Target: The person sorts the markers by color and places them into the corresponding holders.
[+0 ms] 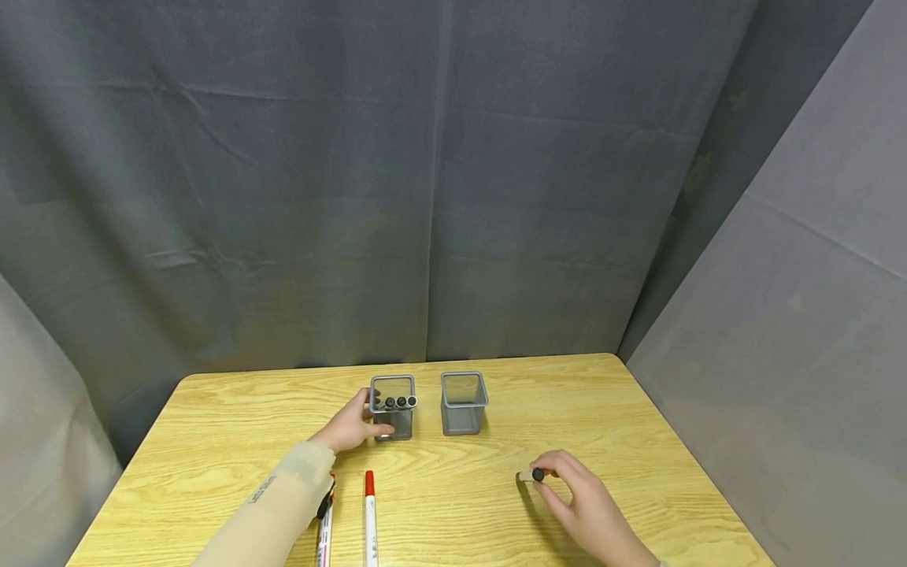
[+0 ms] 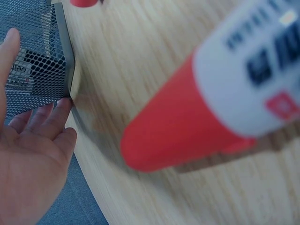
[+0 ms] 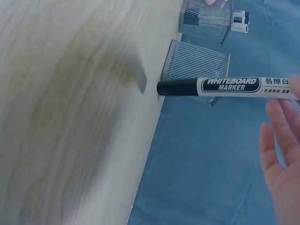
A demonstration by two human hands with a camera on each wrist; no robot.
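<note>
My left hand (image 1: pixel 349 424) grips the left grey mesh pen holder (image 1: pixel 394 426), thumb on the near side and fingers round its left side. Several markers with black ends (image 1: pixel 401 402) stand in that holder, leaning toward its near side. In the right wrist view, my right hand (image 3: pixel 286 140) pinches a whiteboard marker (image 3: pixel 229 87) near its upper end. The marker stands upright, black cap down, just above or touching the table; I cannot tell which. From the head view, my right hand (image 1: pixel 577 504) is to the right of both holders and nearer the person.
A second mesh pen holder (image 1: pixel 462 419) stands right of the gripped one. A red-capped marker (image 1: pixel 371 512) lies on the wooden table (image 1: pixel 439 504). Another marker (image 1: pixel 324 539) lies beside the left forearm, partly hidden. Grey curtains (image 1: pixel 354 197) hang behind and at both sides.
</note>
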